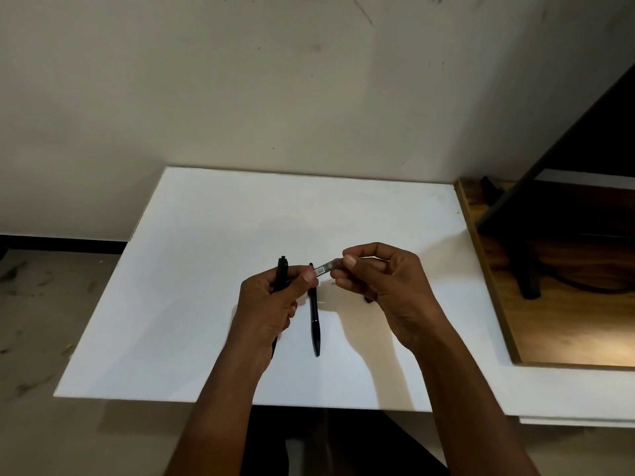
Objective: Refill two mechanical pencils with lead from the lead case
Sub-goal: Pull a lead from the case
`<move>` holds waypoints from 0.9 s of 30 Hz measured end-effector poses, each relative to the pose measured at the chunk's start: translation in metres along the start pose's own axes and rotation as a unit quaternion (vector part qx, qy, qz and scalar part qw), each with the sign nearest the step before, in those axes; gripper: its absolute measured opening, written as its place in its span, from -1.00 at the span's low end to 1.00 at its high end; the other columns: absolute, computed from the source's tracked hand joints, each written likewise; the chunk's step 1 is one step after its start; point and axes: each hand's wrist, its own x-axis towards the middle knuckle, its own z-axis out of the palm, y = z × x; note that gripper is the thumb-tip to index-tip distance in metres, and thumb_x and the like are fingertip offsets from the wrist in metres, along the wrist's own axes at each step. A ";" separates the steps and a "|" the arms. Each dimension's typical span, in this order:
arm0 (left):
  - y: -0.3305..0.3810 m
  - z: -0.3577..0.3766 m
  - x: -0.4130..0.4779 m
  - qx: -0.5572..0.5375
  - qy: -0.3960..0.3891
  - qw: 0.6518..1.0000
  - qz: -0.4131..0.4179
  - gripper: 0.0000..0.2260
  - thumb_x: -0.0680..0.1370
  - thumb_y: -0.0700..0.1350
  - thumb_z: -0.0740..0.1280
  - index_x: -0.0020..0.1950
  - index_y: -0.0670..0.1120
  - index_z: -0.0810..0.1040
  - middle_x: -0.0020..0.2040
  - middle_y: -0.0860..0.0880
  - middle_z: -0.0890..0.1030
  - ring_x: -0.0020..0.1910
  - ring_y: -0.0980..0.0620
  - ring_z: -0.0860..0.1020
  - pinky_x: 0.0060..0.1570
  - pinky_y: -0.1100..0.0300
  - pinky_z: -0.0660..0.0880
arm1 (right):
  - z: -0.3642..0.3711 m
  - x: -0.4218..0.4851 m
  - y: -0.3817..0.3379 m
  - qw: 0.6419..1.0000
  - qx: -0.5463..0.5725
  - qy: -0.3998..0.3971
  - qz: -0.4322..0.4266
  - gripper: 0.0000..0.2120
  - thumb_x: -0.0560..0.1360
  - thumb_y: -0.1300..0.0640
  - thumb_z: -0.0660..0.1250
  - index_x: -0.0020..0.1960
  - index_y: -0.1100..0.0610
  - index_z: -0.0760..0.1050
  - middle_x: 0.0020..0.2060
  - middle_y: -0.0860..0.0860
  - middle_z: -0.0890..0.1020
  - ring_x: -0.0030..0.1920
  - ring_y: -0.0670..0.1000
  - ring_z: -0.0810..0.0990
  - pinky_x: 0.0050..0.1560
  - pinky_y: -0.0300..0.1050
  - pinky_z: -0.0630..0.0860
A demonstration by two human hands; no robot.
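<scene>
My left hand is closed around a black mechanical pencil that stands nearly upright, its top end poking above my fingers. The thumb and forefinger of that hand also pinch one end of a small clear lead case. My right hand grips the other end of the case between thumb and fingers. A second black mechanical pencil lies on the white table between my hands, tip towards me. A small dark object peeks out under my right hand; I cannot tell what it is.
The white table meets a beige wall at its far edge. A wooden surface with dark metal legs adjoins the table on the right. Bare floor lies to the left of the table.
</scene>
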 end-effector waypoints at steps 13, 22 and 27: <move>0.001 0.000 0.000 -0.033 -0.022 0.999 -0.015 -0.91 0.50 -0.08 0.48 -0.18 0.03 0.77 -0.17 0.00 0.75 -0.55 0.19 0.35 -0.61 0.36 0.23 | 0.000 0.004 0.001 0.999 -0.021 0.022 -0.029 -0.89 0.56 0.27 0.39 0.02 0.32 0.64 -0.13 0.20 0.75 -0.14 0.13 0.76 -0.15 -0.16 0.67; 0.002 0.000 0.000 -0.048 -0.006 0.998 -0.034 -0.97 0.42 -0.02 0.55 -0.17 0.07 0.78 -0.38 0.00 0.38 -0.54 0.14 0.26 -0.61 0.32 0.18 | -0.005 0.004 -0.001 0.996 0.005 0.082 -0.023 -0.90 0.62 0.24 0.31 0.00 0.23 0.59 -0.07 0.16 0.75 -0.08 0.09 0.74 -0.02 -0.07 0.66; 0.002 -0.001 -0.001 -0.061 0.003 0.998 -0.036 -0.97 0.42 -0.05 0.55 -0.17 0.03 0.79 -0.47 0.06 0.38 -0.57 0.15 0.25 -0.63 0.33 0.17 | -0.010 0.006 -0.004 0.987 0.128 0.091 0.017 -0.93 0.58 0.30 0.34 -0.02 0.26 0.60 -0.07 0.20 0.76 -0.07 0.11 0.76 -0.07 -0.15 0.68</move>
